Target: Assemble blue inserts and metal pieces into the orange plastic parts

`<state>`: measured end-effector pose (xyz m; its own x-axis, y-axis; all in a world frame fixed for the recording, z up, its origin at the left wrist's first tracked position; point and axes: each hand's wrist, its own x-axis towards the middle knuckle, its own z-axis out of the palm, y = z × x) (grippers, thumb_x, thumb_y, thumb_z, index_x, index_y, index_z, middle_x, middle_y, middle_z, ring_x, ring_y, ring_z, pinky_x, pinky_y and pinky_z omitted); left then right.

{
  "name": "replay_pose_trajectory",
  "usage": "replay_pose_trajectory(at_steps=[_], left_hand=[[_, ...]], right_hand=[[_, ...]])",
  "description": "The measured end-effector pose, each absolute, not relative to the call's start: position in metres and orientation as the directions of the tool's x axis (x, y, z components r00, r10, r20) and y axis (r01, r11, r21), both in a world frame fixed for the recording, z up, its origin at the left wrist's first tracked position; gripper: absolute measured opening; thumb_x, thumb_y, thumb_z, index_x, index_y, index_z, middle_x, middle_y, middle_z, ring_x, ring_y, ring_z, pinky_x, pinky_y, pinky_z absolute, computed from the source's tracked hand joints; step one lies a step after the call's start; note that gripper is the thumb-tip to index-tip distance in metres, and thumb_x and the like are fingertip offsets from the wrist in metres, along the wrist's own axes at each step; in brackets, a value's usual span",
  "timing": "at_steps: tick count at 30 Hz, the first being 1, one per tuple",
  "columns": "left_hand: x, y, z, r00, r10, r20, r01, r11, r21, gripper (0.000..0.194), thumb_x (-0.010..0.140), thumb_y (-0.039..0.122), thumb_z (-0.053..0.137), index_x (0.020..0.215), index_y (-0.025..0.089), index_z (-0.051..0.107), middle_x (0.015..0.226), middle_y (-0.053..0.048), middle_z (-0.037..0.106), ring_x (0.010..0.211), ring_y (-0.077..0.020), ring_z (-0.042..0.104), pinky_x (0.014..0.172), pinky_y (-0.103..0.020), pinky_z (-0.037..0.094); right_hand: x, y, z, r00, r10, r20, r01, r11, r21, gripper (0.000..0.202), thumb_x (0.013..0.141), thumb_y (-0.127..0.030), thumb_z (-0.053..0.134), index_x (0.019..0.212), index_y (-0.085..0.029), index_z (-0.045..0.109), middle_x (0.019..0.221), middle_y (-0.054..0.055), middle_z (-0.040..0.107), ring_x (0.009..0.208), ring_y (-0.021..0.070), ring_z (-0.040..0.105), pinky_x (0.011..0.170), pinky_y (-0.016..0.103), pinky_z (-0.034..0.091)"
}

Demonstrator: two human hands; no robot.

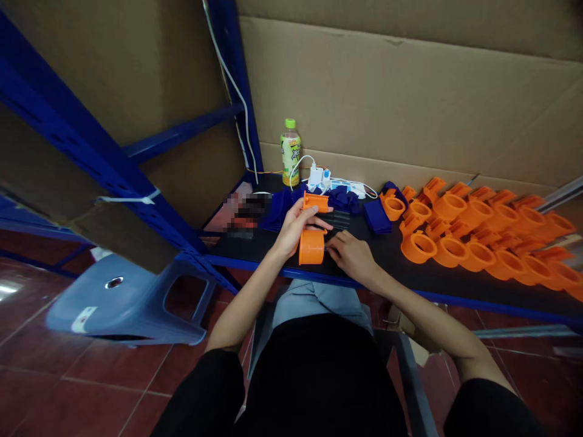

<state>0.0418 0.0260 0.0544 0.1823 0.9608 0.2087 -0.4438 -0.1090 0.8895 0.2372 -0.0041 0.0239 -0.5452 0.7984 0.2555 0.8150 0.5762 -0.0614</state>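
My left hand (291, 229) is wrapped round the narrow middle of an orange plastic holder (312, 246). The holder's wide ring end hangs below my fingers, and its flanged end sticks out above them. Close by on the right, my right hand (354, 257) is curled, its fingertips drawn together beside the ring; what they pinch, if anything, is hidden. Behind the hands lie black ribbed strips (336, 218) on the dark shelf top (364, 246). A stack of dark blue pieces (377, 217) lies to the right of them.
Rows of similar orange holders (478, 255) cover the right side. At the back stand a green-capped drink bottle (290, 155) and a white power strip (348, 187) with cables. A blue upright (136, 182) rises on the left, near a blue plastic stool (122, 297).
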Motion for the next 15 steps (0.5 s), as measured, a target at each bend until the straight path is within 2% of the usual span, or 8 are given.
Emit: replay_pose_trajectory(at_steps=[4, 8, 12, 15], left_hand=[[0.040, 0.025, 0.056, 0.220, 0.955, 0.198, -0.430, -0.087, 0.899, 0.044, 0.085, 0.042, 0.075, 0.116, 0.015, 0.060, 0.121, -0.017, 0.080, 0.073, -0.0206, 0.080, 0.061, -0.026, 0.061], [0.039, 0.025, 0.056, 0.235, 0.957, 0.171, -0.517, -0.026, 0.856, 0.044, 0.084, 0.041, 0.072, 0.118, 0.014, 0.062, 0.118, -0.017, 0.080, 0.076, -0.0218, 0.081, 0.070, -0.029, 0.065], [0.039, 0.025, 0.058, 0.263, 0.958, 0.115, -0.609, 0.073, 0.789, 0.042, 0.082, 0.040, 0.070, 0.113, 0.012, 0.067, 0.113, -0.015, 0.080, 0.077, -0.0200, 0.078, 0.073, -0.032, 0.066], [0.040, 0.025, 0.058, 0.272, 0.960, 0.061, -0.627, 0.128, 0.769, 0.037, 0.079, 0.039, 0.074, 0.103, 0.012, 0.067, 0.087, -0.007, 0.078, 0.062, -0.0140, 0.070, 0.065, -0.028, 0.064]], right_hand=[[0.239, -0.001, 0.022, -0.453, 0.841, 0.295, 0.824, 0.521, -0.220, 0.010, 0.100, -0.022, 0.063, 0.099, -0.022, 0.073, 0.105, 0.005, 0.073, 0.102, 0.0189, 0.065, 0.066, 0.027, 0.040], [0.252, 0.009, 0.035, -0.416, 0.846, 0.335, 0.697, 0.533, -0.481, 0.008, 0.097, -0.022, 0.066, 0.097, -0.021, 0.074, 0.094, 0.002, 0.072, 0.077, 0.0129, 0.060, 0.069, 0.026, 0.042], [0.266, 0.020, 0.066, -0.323, 0.859, 0.398, 0.449, 0.509, -0.735, 0.017, 0.095, -0.036, 0.070, 0.094, -0.019, 0.073, 0.084, 0.001, 0.068, 0.069, 0.0111, 0.055, 0.064, 0.025, 0.041], [0.268, 0.023, 0.085, -0.271, 0.898, 0.347, 0.288, 0.420, -0.861, 0.032, 0.091, -0.049, 0.072, 0.094, -0.018, 0.069, 0.075, 0.000, 0.062, 0.060, 0.0090, 0.049, 0.056, 0.024, 0.036]])
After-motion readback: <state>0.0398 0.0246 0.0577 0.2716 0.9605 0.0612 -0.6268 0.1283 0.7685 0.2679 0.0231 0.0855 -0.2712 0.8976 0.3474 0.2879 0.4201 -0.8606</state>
